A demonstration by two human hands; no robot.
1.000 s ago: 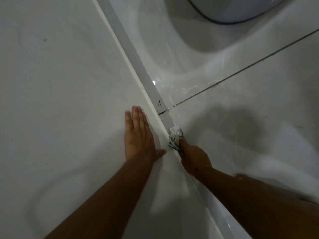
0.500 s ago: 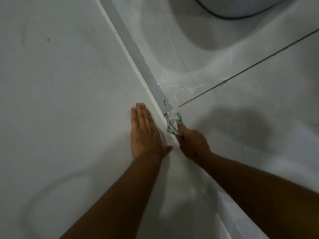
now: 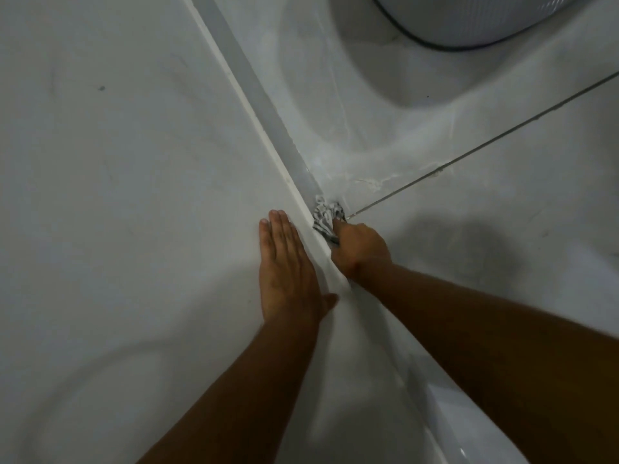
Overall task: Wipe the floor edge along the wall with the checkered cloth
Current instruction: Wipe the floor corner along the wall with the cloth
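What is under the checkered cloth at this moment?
The checkered cloth lies on the grey strip at the wall's foot, where the floor's grout line ends. The right hand grips it. The surface directly beneath is covered.

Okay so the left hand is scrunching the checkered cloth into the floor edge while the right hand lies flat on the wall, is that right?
Not quite: the hands are swapped. In the head view the right hand scrunches the checkered cloth into the floor edge, while the left hand lies flat on the wall.
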